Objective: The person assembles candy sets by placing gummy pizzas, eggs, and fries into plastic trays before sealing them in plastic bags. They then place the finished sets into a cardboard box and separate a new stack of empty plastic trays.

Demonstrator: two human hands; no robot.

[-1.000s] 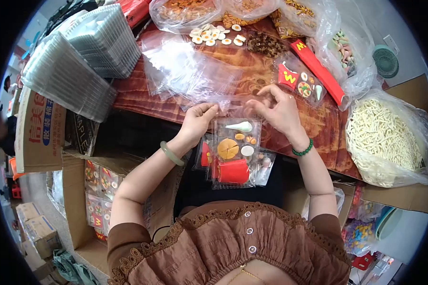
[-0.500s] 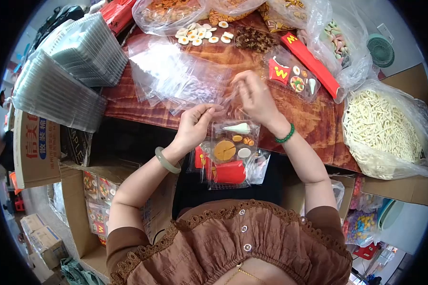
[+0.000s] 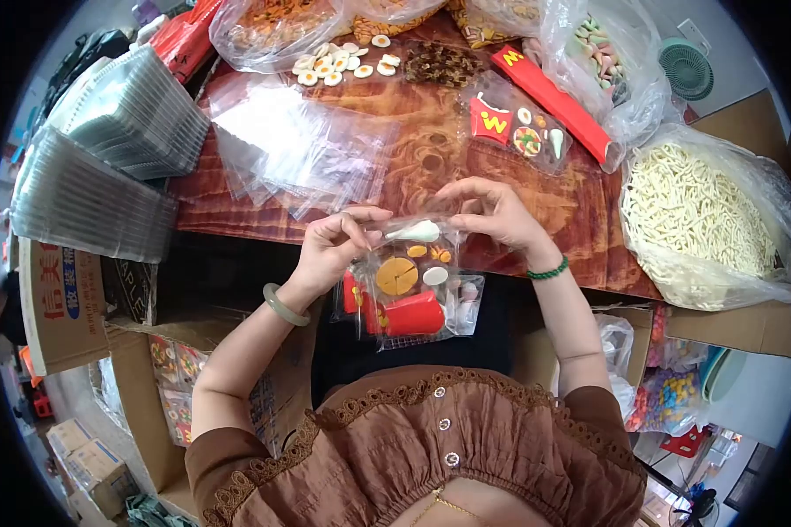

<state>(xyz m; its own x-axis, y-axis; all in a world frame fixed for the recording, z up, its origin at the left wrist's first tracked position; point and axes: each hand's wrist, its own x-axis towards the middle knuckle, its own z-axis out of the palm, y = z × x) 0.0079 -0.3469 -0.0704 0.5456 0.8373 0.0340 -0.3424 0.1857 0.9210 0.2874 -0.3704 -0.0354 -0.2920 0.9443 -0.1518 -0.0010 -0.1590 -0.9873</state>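
My left hand (image 3: 330, 250) and my right hand (image 3: 505, 220) pinch the top of a clear plastic pack (image 3: 426, 303) from either side, just off the table's front edge. Inside it show a pale cone-shaped piece (image 3: 416, 232), a round orange-brown piece (image 3: 396, 276), small orange pieces, a white oval (image 3: 435, 276) and a red piece (image 3: 415, 314). More packs with red pieces lie beneath it over my lap, partly covered. Beyond my left hand, flat clear bags (image 3: 299, 145) are spread on the wooden table (image 3: 439, 189).
Another filled pack (image 3: 523, 127) lies beside a long red sleeve (image 3: 554, 110). Stacked clear trays (image 3: 92, 184) stand left. Small egg-shaped pieces (image 3: 332, 66) and brown bits (image 3: 444, 63) lie at the back. A bag of cream-coloured sticks (image 3: 707, 224) sits right.
My right hand has come down from above the table to the pack's top edge. My left hand has shifted slightly left and down. The view has also shifted a little.
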